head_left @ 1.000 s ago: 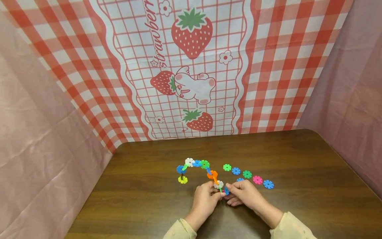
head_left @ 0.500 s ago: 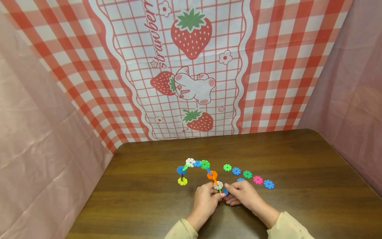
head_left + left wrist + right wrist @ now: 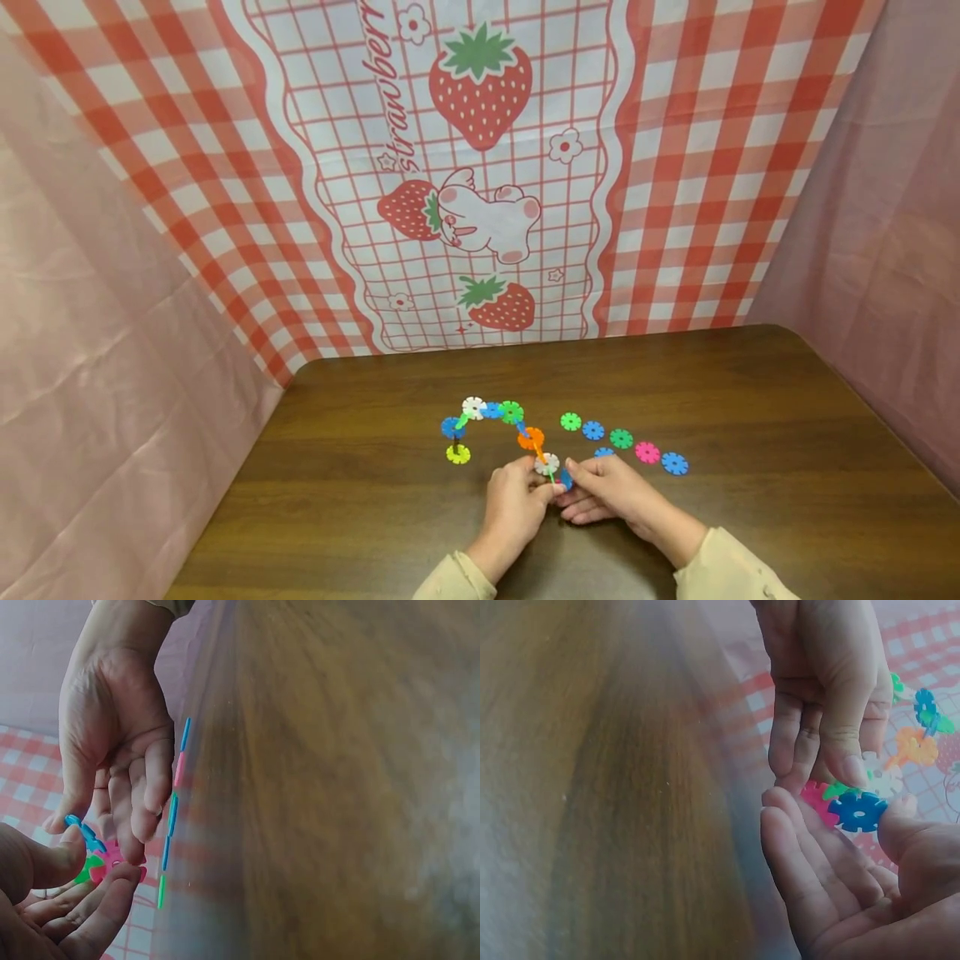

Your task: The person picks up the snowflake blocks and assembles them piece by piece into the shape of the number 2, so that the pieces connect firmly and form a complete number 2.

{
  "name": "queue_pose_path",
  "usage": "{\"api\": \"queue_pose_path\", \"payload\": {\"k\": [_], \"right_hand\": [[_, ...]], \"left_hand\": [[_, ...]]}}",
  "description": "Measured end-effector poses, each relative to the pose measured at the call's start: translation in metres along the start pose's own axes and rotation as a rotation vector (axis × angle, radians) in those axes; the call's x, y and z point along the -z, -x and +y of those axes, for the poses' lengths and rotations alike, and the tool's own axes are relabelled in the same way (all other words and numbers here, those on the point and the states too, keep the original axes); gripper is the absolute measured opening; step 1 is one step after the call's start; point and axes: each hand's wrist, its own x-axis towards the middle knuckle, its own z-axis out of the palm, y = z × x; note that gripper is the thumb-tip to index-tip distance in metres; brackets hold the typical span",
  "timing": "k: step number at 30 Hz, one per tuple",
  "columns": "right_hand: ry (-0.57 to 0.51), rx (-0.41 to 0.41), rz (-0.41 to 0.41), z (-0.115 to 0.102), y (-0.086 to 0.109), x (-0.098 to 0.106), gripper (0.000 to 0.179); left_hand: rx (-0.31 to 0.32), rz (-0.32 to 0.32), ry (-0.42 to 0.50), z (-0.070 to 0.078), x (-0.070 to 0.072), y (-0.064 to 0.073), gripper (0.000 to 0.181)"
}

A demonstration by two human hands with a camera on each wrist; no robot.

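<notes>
A curved chain of notched plastic discs [image 3: 531, 438], joined by their slots, arches over the table from a yellow disc [image 3: 458, 454] to my hands. My left hand [image 3: 516, 504] pinches the near end, its thumb on a green disc [image 3: 838, 791] beside a white disc [image 3: 547, 464]. A pink disc [image 3: 116, 862] sits between the fingers of both hands. With thumb and fingers, my right hand [image 3: 611, 492] holds a blue disc [image 3: 859, 811] at its edge, up against the pink one. Fingers partly hide where these discs meet.
Loose discs lie in a slanting row right of the chain: light green [image 3: 571, 422], blue [image 3: 593, 430], green [image 3: 621, 438], pink [image 3: 647, 452] and blue [image 3: 675, 463]. Another blue disc [image 3: 603, 452] is partly behind my right hand. A checked strawberry cloth [image 3: 480, 208] hangs behind the brown table [image 3: 337, 500].
Both hands stay at the chain's near end, and the chain shifts slightly left. The blue disc in my right hand moves slightly left and tilts a little. The loose row stays put.
</notes>
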Motion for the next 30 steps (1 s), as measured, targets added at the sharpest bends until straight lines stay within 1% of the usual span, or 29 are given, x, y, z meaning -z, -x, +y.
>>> {"api": "queue_pose_path", "payload": {"k": [5,13,16,21,23,26,30], "right_hand": [[-0.014,0.004,0.007,-0.001,0.000,0.000,0.046],[-0.004,0.006,0.025,0.000,-0.003,-0.003,0.046],[-0.013,0.002,0.017,0.002,-0.004,-0.002,0.046],[-0.011,-0.038,0.028,0.004,-0.001,0.001,0.056],[-0.018,-0.060,0.024,0.004,0.000,0.002,0.062],[-0.048,-0.074,-0.006,0.003,0.001,0.002,0.066],[-0.075,-0.047,-0.051,0.002,0.003,0.002,0.065]], "left_hand": [[0.025,-0.001,0.037,0.000,-0.001,0.000,0.015],[0.024,0.011,0.034,-0.004,-0.003,-0.001,0.015],[0.025,0.010,0.029,-0.005,-0.003,0.000,0.015],[0.025,-0.012,0.035,-0.001,-0.002,-0.001,0.016],[0.027,-0.008,0.017,0.002,-0.001,-0.001,0.017],[0.025,0.012,-0.055,0.005,0.000,-0.001,0.021],[0.024,0.006,-0.121,0.007,0.002,-0.001,0.027]]}}
